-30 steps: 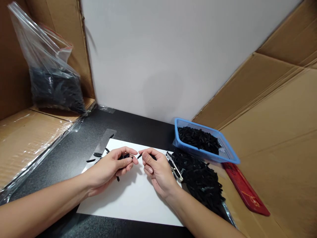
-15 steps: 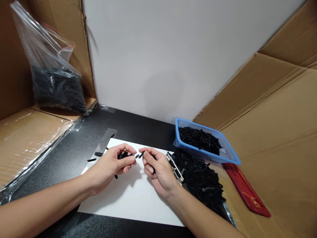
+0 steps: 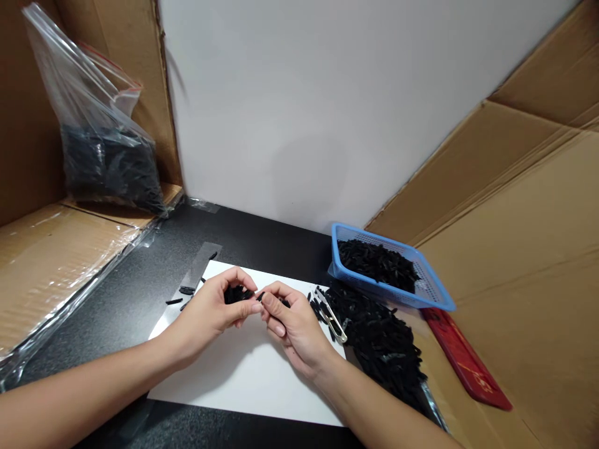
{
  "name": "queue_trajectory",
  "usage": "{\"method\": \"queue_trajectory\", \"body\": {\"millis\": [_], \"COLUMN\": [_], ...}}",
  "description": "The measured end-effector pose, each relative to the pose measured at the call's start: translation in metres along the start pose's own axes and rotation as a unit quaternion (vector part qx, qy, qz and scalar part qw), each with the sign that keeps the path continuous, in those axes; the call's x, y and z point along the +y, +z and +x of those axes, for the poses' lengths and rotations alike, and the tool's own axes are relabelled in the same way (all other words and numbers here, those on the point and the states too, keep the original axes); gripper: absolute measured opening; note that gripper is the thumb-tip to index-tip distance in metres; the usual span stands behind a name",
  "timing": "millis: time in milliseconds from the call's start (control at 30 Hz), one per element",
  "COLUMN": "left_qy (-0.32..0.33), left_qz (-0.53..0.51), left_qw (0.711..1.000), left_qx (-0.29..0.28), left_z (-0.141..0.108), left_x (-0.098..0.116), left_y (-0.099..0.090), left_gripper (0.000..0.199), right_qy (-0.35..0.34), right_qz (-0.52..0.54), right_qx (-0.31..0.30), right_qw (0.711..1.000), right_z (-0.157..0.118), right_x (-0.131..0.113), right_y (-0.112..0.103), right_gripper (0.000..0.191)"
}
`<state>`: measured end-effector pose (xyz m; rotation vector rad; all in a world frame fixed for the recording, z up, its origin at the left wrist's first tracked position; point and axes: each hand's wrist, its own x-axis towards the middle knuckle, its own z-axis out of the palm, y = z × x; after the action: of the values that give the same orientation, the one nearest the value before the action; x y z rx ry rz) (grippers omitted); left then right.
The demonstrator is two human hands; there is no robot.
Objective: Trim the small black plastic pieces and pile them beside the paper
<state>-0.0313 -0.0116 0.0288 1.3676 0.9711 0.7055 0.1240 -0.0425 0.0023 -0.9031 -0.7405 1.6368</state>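
Note:
Over a white sheet [image 3: 253, 374], my left hand [image 3: 224, 302] is closed, its thumb and fingertips pinching near a small black piece. Behind its fingers, black pieces [image 3: 235, 294] lie on the sheet or in the palm; which one is unclear. My right hand [image 3: 292, 321] meets it, thumb and index finger pinching a small black piece [image 3: 261, 297], with more dark bits showing between its fingers. The fingertips of both hands touch or nearly touch. Silver snips [image 3: 331, 317] lie right of my right hand, beside a big pile of black pieces [image 3: 384, 343].
A blue basket [image 3: 393, 290] of black pieces stands behind the pile. A red, flat object [image 3: 468, 362] lies on cardboard at the right. A clear bag [image 3: 110, 165] of black material leans at the left. Loose black pieces [image 3: 187, 290] lie left of the sheet.
My hands have come together, closing the small gap between their fingertips. My right hand has shifted slightly left, uncovering more black pieces beside the snips.

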Motion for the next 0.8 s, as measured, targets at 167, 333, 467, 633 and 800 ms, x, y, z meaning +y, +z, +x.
{"method": "queue_trajectory", "body": {"millis": [167,333,467,633,800], "left_qy": [-0.035,-0.061,-0.057,-0.056,-0.054], "left_qz": [-0.047,-0.109,-0.084,-0.050,-0.061], "left_qw": [0.998,0.992,0.995,0.997,0.997], "left_qx": [-0.007,-0.016,-0.021,-0.015,-0.005], "left_z": [0.000,0.002,0.004,0.003,0.002], "left_x": [0.003,0.000,-0.001,0.000,0.000], "left_y": [0.001,-0.001,-0.003,-0.003,-0.002], "left_gripper": [0.014,0.020,0.025,0.025,0.026], "right_qy": [-0.009,-0.008,-0.001,0.017,-0.035], "right_qz": [0.015,0.023,0.064,0.060,-0.081], "right_qx": [0.016,0.019,-0.007,0.002,0.038], "right_qw": [1.000,1.000,0.998,0.998,0.995], "right_z": [0.000,0.000,-0.002,-0.001,0.003], "right_x": [0.000,-0.003,-0.008,-0.006,-0.020], "right_y": [-0.003,-0.003,-0.004,-0.002,-0.008], "right_gripper": [0.022,0.020,0.018,0.029,0.036]}}
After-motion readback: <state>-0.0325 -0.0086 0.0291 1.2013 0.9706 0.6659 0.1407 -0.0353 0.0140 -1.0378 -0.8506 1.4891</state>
